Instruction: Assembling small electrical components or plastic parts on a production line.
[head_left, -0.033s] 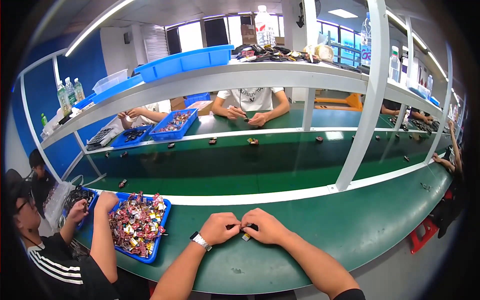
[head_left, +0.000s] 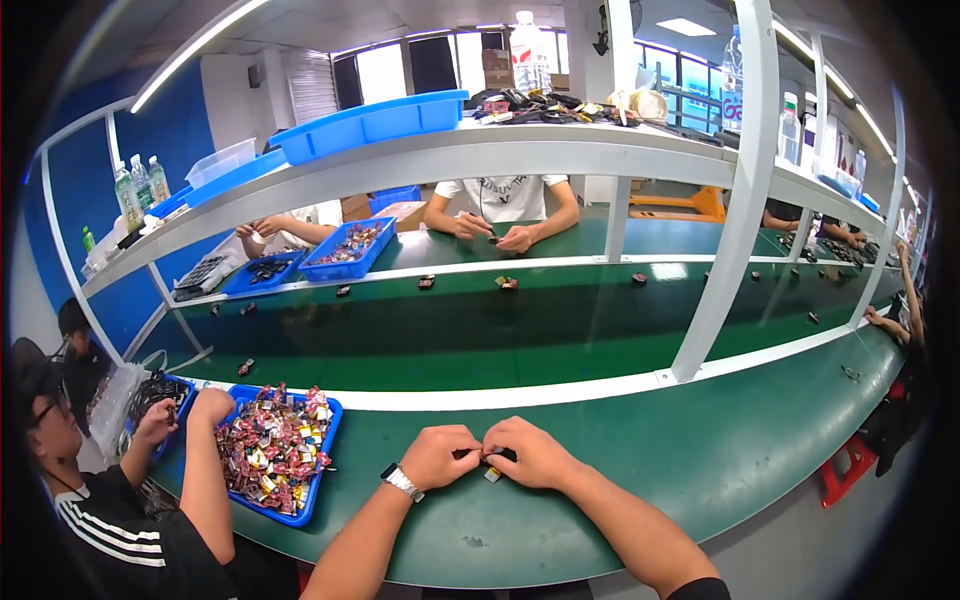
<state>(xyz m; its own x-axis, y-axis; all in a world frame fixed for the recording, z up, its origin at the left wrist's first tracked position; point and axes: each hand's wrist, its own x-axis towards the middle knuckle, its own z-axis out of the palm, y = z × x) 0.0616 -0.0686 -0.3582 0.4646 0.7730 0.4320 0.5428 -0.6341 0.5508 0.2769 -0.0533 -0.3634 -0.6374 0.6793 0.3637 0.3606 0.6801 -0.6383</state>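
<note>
Trays of blue plastic hold most of the parts. At the person's left, a large blue tray [head_left: 318, 490] is heaped with small electronic modules [head_left: 270, 450], a jumble of red, yellow, white and silver pieces that rises above its rim. Just beyond it, a smaller blue tray [head_left: 187, 400] carries black cables [head_left: 157, 393], partly hidden by a co-worker's arms. Across the belt, another blue tray [head_left: 347, 268] is filled with similar multicoloured pieces, and next to it a shallow blue tray [head_left: 255, 288] contains black parts. On the shelf above sit a long blue bin [head_left: 375, 125] and a clear plastic box [head_left: 222, 163]; their contents cannot be made out.

Left hand [head_left: 440, 457] and right hand [head_left: 525, 453] meet over the green surface [head_left: 640, 480], almost touching. Each grip is closed to a pinch, thumb against forefinger, on a small electronic part [head_left: 492, 474] between them. That part is right of the heaped tray and well apart from it. A yellow and whitish end shows below the right fingertips; the rest is dark or covered by fingers. A metal-banded watch [head_left: 401, 482] circles the left wrist.
</note>
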